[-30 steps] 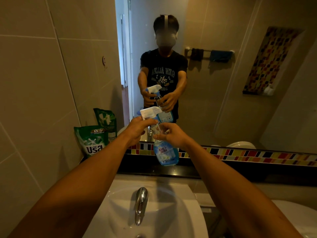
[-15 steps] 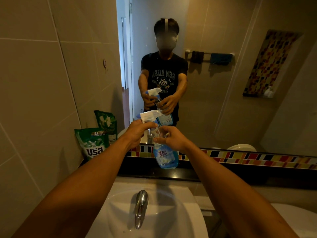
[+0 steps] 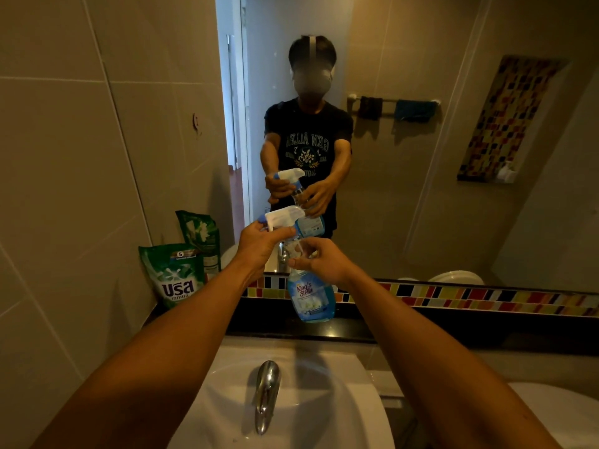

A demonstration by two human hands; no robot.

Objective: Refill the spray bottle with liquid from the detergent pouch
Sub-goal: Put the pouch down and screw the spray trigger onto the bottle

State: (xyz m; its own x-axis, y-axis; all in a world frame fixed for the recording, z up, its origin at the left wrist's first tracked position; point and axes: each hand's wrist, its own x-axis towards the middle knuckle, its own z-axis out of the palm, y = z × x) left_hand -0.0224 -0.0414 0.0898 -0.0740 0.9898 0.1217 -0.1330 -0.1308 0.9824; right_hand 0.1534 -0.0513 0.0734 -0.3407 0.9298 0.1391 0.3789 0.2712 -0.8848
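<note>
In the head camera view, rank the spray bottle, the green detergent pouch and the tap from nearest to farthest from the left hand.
1. Spray bottle: the left hand grips its white trigger head, so they touch.
2. Green detergent pouch: to the hand's left, leaning on the wall tiles.
3. Tap: lowest in the view, over the white sink.

Colours: blue, white, green, multicolour trim.
Spray bottle (image 3: 310,294) blue with white trigger head (image 3: 282,216); detergent pouch (image 3: 172,274) green with white lettering; tile strip (image 3: 470,298) red/yellow/orange/black mosaic; sink (image 3: 343,413) white; wall tiles (image 3: 64,157) probably beige, lighting dim.
</note>
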